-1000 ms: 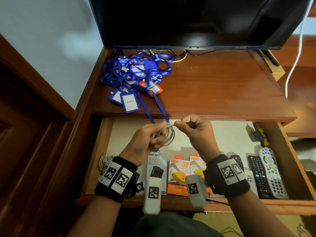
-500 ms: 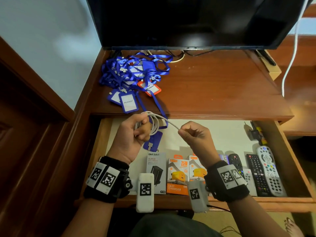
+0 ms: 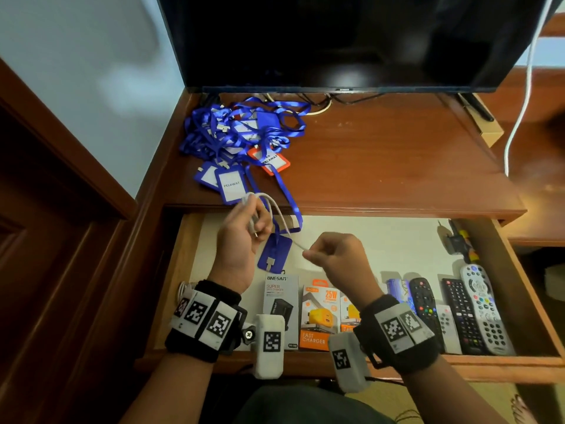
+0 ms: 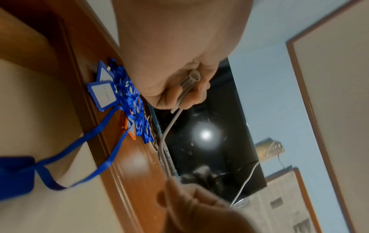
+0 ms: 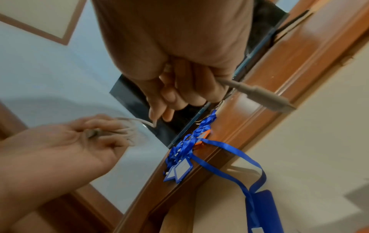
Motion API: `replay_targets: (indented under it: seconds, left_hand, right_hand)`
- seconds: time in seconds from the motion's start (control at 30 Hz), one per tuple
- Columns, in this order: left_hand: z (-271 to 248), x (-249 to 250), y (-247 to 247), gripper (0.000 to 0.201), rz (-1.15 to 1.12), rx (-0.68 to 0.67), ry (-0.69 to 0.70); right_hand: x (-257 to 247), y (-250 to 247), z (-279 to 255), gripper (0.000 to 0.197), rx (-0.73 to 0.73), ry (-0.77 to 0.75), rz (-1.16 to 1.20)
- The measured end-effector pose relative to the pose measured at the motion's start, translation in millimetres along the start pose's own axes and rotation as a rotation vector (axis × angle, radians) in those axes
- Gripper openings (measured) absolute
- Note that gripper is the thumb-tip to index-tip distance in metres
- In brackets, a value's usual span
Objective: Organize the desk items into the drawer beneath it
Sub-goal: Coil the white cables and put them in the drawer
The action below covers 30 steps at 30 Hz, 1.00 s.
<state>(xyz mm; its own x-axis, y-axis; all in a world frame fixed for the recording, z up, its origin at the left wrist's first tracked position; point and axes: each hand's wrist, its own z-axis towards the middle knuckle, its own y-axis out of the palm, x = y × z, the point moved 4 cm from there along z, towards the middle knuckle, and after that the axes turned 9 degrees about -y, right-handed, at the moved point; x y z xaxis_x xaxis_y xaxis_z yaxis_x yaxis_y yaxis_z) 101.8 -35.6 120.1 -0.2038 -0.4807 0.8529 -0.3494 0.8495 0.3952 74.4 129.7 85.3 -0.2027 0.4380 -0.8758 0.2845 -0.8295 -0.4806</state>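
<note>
the step in hand looks like bundling a white cable [image 3: 276, 214] before it goes into the drawer [image 3: 382, 240]. the left hand [image 3: 241, 240] is curled round a small coil of the cable, held over the drawer's 10 o'clock corner, just in front of the desk [image 3: 397, 154] edge. the right hand [image 3: 339, 258] pinches the loose end between thumb and fingers, toward 3 o'clock of the left; in the right wrist view the plug [image 5: 265, 97] sticks out past the fingers [image 5: 169, 96]. a short run of cable stretches between the 2 hands.

the next move probably calls for wrapping or tucking that tail round the coil so it holds, then setting it on bare drawer floor. room shows at 12 o'clock of the charger boxes [image 3: 318, 313]; the remotes [image 3: 464, 313] fill the 4 o'clock corner. a pile of blue lanyards [image 3: 241, 133] sits on the desk at 11 o'clock, not yet stowed, with 1 badge [image 3: 273, 252] hanging into the drawer.
</note>
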Motion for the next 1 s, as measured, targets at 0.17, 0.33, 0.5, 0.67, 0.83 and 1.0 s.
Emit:
replay_targets:
  seconds: [0.17,0.33,0.5,0.67,0.83,1.0]
  left_hand:
    - [-1,-15,1,0.032,0.412,0.021,-0.048]
    - [-2,-33,7,0.033,0.61,-0.044,-0.123]
    - [-3,-38,14,0.029,0.64,-0.202,-0.256]
    - [-1,-37,17,0.048,0.693,-0.346,-0.378]
    - [2,-42,15,0.051,0.783,-0.32,-0.558]
    - [3,-48,7,0.037,0.819,-0.243,-0.587]
  right_hand:
    - [-20,10,-3,0.016,-0.161,-0.158,-0.104]
    - [-23,1,4,0.012,-0.058,-0.274,-0.062]
    - [-16,-9,10,0.021,0.008,-0.158,0.049]
    - [-13,-7,6,0.036,-0.161,-0.116,0.268]
    - [-6,3,-2,0.037,-0.296,-0.136,0.239]
    - [5,9,0,0.03,-0.385,-0.057,0.032]
